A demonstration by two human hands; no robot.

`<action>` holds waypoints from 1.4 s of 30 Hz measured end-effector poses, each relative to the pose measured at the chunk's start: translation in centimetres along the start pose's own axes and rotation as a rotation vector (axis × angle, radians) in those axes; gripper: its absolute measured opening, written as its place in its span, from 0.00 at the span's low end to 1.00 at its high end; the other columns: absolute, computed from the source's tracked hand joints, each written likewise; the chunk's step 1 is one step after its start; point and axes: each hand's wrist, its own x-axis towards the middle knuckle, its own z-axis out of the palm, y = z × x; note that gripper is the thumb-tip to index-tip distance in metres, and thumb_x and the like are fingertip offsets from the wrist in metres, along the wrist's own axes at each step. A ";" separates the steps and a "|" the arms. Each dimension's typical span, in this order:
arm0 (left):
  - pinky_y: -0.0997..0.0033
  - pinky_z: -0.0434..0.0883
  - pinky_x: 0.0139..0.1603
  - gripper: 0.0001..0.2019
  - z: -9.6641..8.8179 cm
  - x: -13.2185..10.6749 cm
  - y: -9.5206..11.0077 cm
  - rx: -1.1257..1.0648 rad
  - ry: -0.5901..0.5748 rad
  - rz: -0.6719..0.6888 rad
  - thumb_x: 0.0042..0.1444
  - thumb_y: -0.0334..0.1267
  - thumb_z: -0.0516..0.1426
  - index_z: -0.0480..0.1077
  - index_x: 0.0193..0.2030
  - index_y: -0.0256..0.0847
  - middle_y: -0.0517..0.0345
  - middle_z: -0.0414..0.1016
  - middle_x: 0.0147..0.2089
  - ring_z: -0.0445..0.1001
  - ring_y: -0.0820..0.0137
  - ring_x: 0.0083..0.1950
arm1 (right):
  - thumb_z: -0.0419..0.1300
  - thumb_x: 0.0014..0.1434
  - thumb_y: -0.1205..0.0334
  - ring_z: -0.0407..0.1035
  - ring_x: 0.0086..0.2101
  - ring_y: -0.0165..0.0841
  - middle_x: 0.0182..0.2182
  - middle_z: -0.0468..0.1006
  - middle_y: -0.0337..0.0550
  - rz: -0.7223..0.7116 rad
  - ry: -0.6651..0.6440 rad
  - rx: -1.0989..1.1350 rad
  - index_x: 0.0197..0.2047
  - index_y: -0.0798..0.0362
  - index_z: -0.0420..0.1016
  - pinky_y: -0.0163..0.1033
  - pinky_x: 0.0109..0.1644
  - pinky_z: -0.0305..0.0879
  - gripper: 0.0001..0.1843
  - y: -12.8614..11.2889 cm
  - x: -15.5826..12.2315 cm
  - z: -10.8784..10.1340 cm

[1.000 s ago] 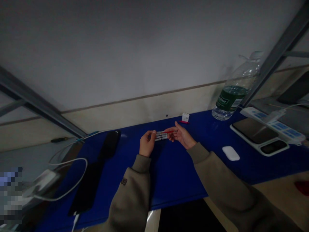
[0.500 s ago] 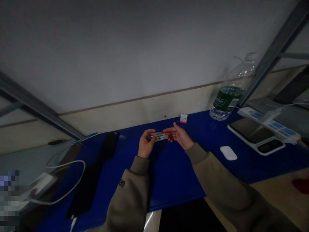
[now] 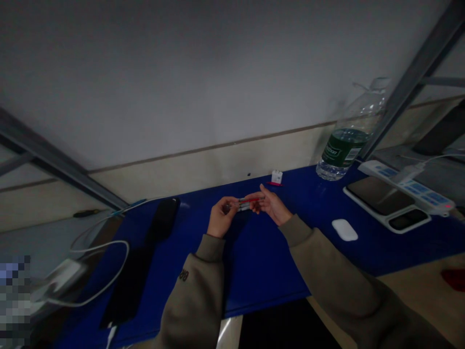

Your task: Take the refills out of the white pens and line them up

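Note:
Several slim pens lie side by side between my two hands, just above the blue desk top. One is red; the others look pale with dark marks. My left hand pinches their left ends between thumb and fingers. At the other side, the fingers of my right hand are curled round the right ends, with the thumb raised off them. Fingers cover both ends of the pens. Behind my right hand, a white charger block stands near a thin red item whose kind I cannot make out.
A large water bottle stands against the wall at right. Nearby are a kitchen scale, a power strip and a white earbud case. To the left lie a black phone, a dark flat device and a white cable.
My left hand has shifted slightly towards my right hand, and less of the pens shows between them. My right hand stays almost where it was.

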 end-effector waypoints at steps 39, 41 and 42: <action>0.78 0.53 0.18 0.20 0.2 -0.1 0.5 -0.087 -0.038 -0.229 0.56 0.53 0.51 0.69 0.30 0.37 0.66 0.60 0.17 0.55 0.79 0.17 | 0.48 0.58 0.36 0.68 0.26 0.32 0.27 0.77 0.49 0.014 -0.004 -0.002 0.37 0.57 0.80 0.37 0.30 0.58 0.33 -0.2 -0.2 0.1; 0.77 0.52 0.18 0.23 0.2 -0.1 0.5 -0.049 -0.013 -0.242 0.56 0.56 0.49 0.67 0.25 0.37 0.65 0.59 0.16 0.55 0.79 0.16 | 0.47 0.58 0.36 0.68 0.26 0.32 0.27 0.77 0.49 0.014 -0.010 -0.002 0.37 0.57 0.80 0.37 0.30 0.58 0.33 -0.2 -0.2 0.2; 0.77 0.52 0.18 0.23 0.2 -0.2 0.4 -0.035 -0.013 -0.241 0.57 0.56 0.49 0.66 0.23 0.38 0.65 0.59 0.15 0.55 0.79 0.16 | 0.47 0.58 0.36 0.68 0.26 0.32 0.27 0.77 0.49 0.014 -0.013 -0.002 0.37 0.57 0.80 0.37 0.30 0.58 0.33 -0.2 -0.2 0.2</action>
